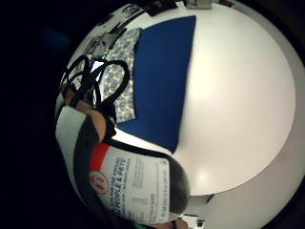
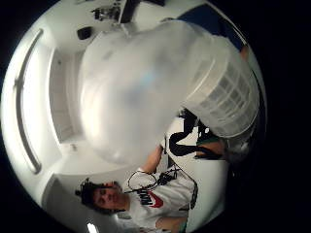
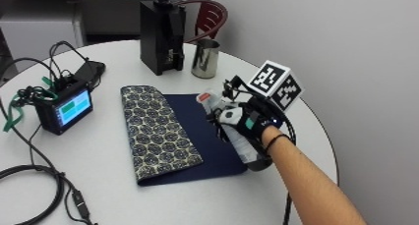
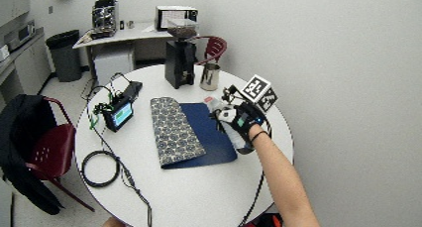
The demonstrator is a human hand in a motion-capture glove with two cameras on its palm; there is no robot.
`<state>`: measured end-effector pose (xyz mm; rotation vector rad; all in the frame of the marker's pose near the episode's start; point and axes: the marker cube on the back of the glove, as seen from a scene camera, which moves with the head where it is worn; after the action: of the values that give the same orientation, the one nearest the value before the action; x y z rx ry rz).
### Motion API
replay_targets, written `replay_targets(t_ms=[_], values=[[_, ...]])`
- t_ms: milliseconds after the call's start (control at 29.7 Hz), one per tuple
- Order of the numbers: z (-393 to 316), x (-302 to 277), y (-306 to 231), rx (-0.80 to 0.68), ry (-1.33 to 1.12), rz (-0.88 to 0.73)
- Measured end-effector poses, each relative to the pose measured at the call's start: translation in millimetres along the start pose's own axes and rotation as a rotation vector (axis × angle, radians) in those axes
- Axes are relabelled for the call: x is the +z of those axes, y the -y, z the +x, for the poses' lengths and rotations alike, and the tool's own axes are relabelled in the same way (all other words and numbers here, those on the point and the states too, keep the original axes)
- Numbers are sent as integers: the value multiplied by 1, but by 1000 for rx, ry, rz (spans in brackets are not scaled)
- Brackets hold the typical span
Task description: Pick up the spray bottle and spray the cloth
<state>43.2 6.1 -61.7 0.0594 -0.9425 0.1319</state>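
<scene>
My gloved right hand [image 3: 254,120] grips a translucent spray bottle [image 3: 242,142] with a white and red label, held tilted over the right edge of the blue cloth [image 3: 196,131]. Its red and white nozzle [image 3: 208,98] points toward the cloth. A folded patterned cloth [image 3: 157,129] lies along the blue cloth's left side. In the little finger side palm view the bottle's label [image 1: 133,186] is close to the palm, with the blue cloth [image 1: 162,81] and patterned cloth [image 1: 121,62] beyond it. The bottle [image 2: 141,87] fills the thumb side view. In the wide view the hand [image 4: 240,118] is over the blue cloth [image 4: 204,133].
A black grinder [image 3: 160,33] and a metal cup [image 3: 205,58] stand at the back of the round white table [image 3: 118,195]. A small screen device [image 3: 65,107] with cables [image 3: 33,185] sits at the left. The table's edge runs close behind my forearm.
</scene>
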Motion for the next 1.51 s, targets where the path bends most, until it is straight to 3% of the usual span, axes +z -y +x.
replay_targets(t_ms=[168, 404, 673, 1010, 1515], values=[[10, 3, -9, -21, 64, 31], [-66, -15, -26, -295, 265, 243], [-138, 31, -11, -541, 436, 266], [-135, 121, 13, -600, 492, 202], [-132, 160, 17, -568, 428, 159]])
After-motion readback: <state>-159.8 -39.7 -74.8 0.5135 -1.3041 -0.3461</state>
